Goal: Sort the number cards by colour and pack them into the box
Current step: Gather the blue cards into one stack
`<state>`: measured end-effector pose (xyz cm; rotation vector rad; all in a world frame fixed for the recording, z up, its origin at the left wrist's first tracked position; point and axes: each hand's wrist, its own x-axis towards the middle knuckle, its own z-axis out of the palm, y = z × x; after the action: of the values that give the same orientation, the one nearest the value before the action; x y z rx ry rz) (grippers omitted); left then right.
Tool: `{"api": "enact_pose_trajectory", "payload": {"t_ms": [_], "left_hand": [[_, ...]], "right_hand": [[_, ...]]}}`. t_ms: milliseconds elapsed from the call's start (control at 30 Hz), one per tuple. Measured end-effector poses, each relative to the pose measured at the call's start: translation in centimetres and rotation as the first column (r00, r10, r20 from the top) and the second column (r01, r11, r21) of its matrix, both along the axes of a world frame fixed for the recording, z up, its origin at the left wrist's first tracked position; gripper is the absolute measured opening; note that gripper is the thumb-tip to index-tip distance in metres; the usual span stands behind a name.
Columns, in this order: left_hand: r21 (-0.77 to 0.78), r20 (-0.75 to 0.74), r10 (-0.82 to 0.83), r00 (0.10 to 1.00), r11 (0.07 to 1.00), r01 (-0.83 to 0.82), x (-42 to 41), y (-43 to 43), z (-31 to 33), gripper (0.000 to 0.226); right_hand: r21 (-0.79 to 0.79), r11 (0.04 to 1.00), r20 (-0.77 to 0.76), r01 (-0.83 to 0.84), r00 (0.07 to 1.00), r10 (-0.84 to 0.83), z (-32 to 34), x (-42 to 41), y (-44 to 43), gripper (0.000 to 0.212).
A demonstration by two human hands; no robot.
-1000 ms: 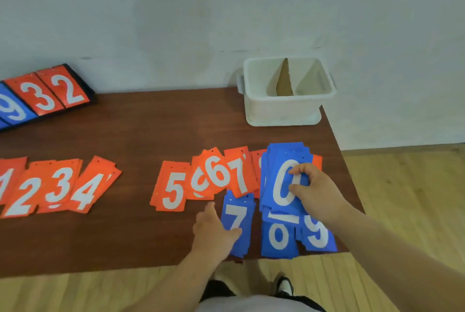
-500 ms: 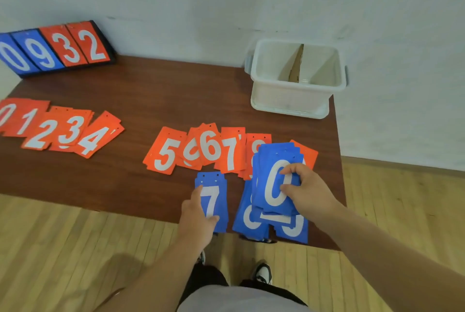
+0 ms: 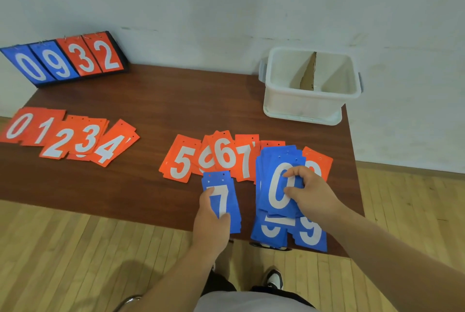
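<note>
My left hand (image 3: 210, 221) grips a small stack of blue 7 cards (image 3: 222, 198) at the table's front edge. My right hand (image 3: 308, 193) holds a thick stack of blue cards with a 0 on top (image 3: 278, 181), lying over more blue cards (image 3: 310, 235) that overhang the edge. Orange cards 5, 6, 7 (image 3: 221, 157) are fanned just behind, one orange card (image 3: 318, 160) peeking out to the right. Orange cards 0 to 4 (image 3: 68, 135) lie at the left. The white box (image 3: 310, 100) with a cardboard divider (image 3: 308, 74) stands at the back right.
A flip scoreboard (image 3: 63, 59) showing 0 9 3 2 leans against the wall at the back left. The brown table (image 3: 156, 103) ends just right of the box. Wooden floor and my shoes (image 3: 274, 277) show below the front edge.
My left hand has closed around the blue 7 stack and shifted it slightly left of the other blue cards. The camera has tilted, showing more of the table's left side.
</note>
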<state>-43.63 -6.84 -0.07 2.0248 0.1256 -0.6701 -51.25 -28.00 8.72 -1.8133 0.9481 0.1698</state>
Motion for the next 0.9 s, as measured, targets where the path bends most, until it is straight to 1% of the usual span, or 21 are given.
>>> {"api": "enact_pose_trajectory", "payload": {"t_ms": [67,133,200,233,267,333,367,400,433,500,533,567,633,700,733,767,833,900], "left_hand": [[-0.071,-0.002,0.046,0.999,0.996,-0.046,1.3,0.1,1.5,0.059],[-0.154,-0.048,0.096,0.994,0.983,-0.102,2.9,-0.2,2.9,0.054],[-0.201,-0.072,0.095,0.993,0.974,-0.108,4.5,-0.8,4.2,0.052],[-0.214,-0.07,0.078,0.995,0.972,-0.091,5.2,-1.0,4.7,0.052],[-0.229,-0.069,0.06,0.996,0.971,-0.074,5.8,-1.3,5.3,0.053],[-0.27,-0.078,0.013,0.997,0.962,-0.034,6.7,-1.5,6.6,0.055],[-0.306,-0.075,-0.028,0.997,0.952,0.004,7.1,-1.4,7.3,0.056],[-0.345,-0.054,-0.081,0.995,0.937,0.057,7.3,-1.4,8.1,0.058],[-0.374,-0.019,-0.141,0.99,0.919,0.124,7.6,-1.4,8.8,0.059],[-0.41,0.057,-0.252,0.966,0.876,0.253,8.0,-1.5,10.0,0.058],[-0.425,0.076,-0.288,0.955,0.857,0.292,8.3,-1.6,10.5,0.057],[-0.432,0.084,-0.318,0.945,0.842,0.321,8.6,-1.7,10.9,0.054],[-0.434,0.11,-0.375,0.92,0.815,0.384,9.1,-1.9,11.7,0.047],[-0.453,0.101,-0.449,0.888,0.773,0.443,9.4,-2.1,12.2,0.039],[-0.462,0.093,-0.508,0.856,0.739,0.489,9.4,-2.3,12.4,0.036],[-0.471,0.09,-0.573,0.814,0.696,0.542,9.4,-2.5,12.3,0.036],[-0.485,0.09,-0.676,0.731,0.612,0.625,9.2,-2.8,12.0,0.045],[-0.454,0.09,-0.732,0.675,0.574,0.682,8.9,-3.2,11.8,0.045]], "right_hand": [[0.005,1.0,0.015,0.01,1.0,-0.01,0.2,0.7,0.4,0.025],[0.02,1.0,0.028,0.023,0.999,-0.023,0.6,1.5,0.8,0.025],[0.072,0.996,0.05,0.055,0.997,-0.059,0.9,2.4,1.1,0.025],[0.151,0.983,0.082,0.103,0.99,-0.116,1.1,2.9,1.1,0.024],[0.269,0.95,0.117,0.158,0.974,-0.195,1.4,3.4,1.1,0.024],[0.528,0.823,0.166,0.212,0.924,-0.345,2.6,4.3,1.2,0.025],[0.599,0.772,0.179,0.211,0.905,-0.386,3.2,4.6,1.3,0.025],[0.627,0.754,0.188,0.195,0.902,-0.389,3.4,4.7,1.3,0.026],[0.622,0.76,0.193,0.187,0.904,-0.381,3.3,4.9,1.6,0.025],[0.488,0.85,0.18,0.199,0.93,-0.32,2.5,5.1,2.3,0.025],[0.421,0.884,0.166,0.203,0.941,-0.295,2.1,5.2,2.7,0.025],[0.393,0.894,0.155,0.217,0.942,-0.297,1.8,5.3,3.0,0.025],[0.418,0.871,0.15,0.259,0.926,-0.348,2.0,5.3,3.6,0.023],[0.459,0.851,0.161,0.256,0.918,-0.363,2.4,5.1,3.9,0.022],[0.484,0.841,0.167,0.243,0.917,-0.361,2.6,4.9,4.0,0.021],[0.501,0.835,0.178,0.229,0.917,-0.358,2.9,4.6,4.2,0.02],[0.5,0.842,0.199,0.203,0.919,-0.34,3.4,4.0,4.4,0.02],[0.463,0.862,0.203,0.204,0.923,-0.328,3.7,3.2,4.1,0.021]]}}
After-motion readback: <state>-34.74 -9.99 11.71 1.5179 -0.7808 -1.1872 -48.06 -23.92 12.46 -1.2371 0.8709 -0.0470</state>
